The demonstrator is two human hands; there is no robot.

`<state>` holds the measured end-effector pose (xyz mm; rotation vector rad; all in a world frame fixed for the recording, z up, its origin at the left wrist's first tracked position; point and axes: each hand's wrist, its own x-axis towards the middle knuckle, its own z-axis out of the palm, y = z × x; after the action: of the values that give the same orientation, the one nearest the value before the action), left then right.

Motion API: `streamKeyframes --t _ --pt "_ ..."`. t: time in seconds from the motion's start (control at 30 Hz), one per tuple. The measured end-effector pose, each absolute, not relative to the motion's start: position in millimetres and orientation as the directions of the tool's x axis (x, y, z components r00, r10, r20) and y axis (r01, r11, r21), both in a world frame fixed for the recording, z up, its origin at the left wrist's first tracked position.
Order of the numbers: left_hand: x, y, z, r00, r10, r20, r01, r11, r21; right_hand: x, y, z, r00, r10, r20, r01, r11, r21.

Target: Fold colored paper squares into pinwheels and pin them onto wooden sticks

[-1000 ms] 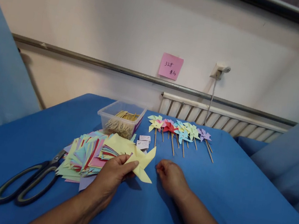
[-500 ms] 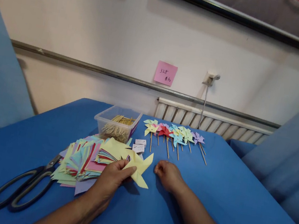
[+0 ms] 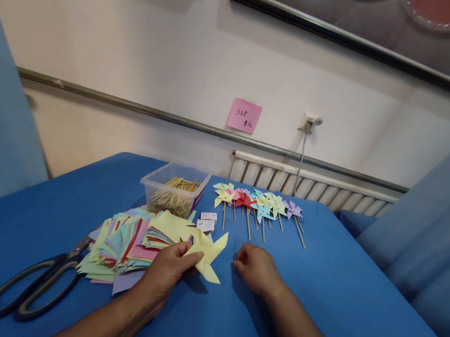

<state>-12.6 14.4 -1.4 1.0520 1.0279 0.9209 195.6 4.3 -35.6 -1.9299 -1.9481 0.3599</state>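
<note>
My left hand (image 3: 165, 273) pinches a folded yellow paper pinwheel (image 3: 211, 253) between thumb and fingers, just above the blue table. To its right, my right hand (image 3: 258, 270) is closed in a pinch low over the cloth. A tiny dark speck shows at those fingertips, too small to name. Beside and behind my left hand lies a thick fanned pile of coloured paper pieces (image 3: 128, 241). Two small white boxes (image 3: 205, 226) sit just beyond the pinwheel. Farther back, several finished pinwheels on sticks (image 3: 263, 210) lie in a cluster.
A clear plastic tub (image 3: 154, 184) of thin wooden sticks stands behind the paper pile. Large dark-handled scissors (image 3: 42, 282) lie at the left, blades by the paper. The blue-covered table (image 3: 339, 283) reaches back toward a radiator (image 3: 312, 185) and the wall.
My right hand has turned slightly, and a tiny speck now shows at its fingertips. My left hand keeps the pinwheel almost still. The camera view has tilted up a little.
</note>
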Motion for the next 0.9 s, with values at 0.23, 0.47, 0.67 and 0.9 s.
streamKeyframes --t 0.23,0.47,0.67,0.9 --pt "-12 14 -8 0.244 0.948 -0.205 -0.075 0.229 0.97 180 2 -33 -0.001 0.996 0.089 0.948 0.03 -0.318" --pt "-13 18 -14 0.265 0.945 -0.192 -0.052 0.212 0.976 175 0 -31 0.012 0.997 0.077 0.971 0.006 -0.239" --pt "-13 18 -19 0.296 0.935 -0.195 -0.024 0.211 0.977 178 1 -30 0.045 0.997 0.056 0.974 -0.031 -0.222" --pt "-12 17 -10 0.243 0.942 -0.231 -0.063 0.253 0.965 177 1 -32 0.021 0.999 0.047 0.979 -0.01 -0.205"
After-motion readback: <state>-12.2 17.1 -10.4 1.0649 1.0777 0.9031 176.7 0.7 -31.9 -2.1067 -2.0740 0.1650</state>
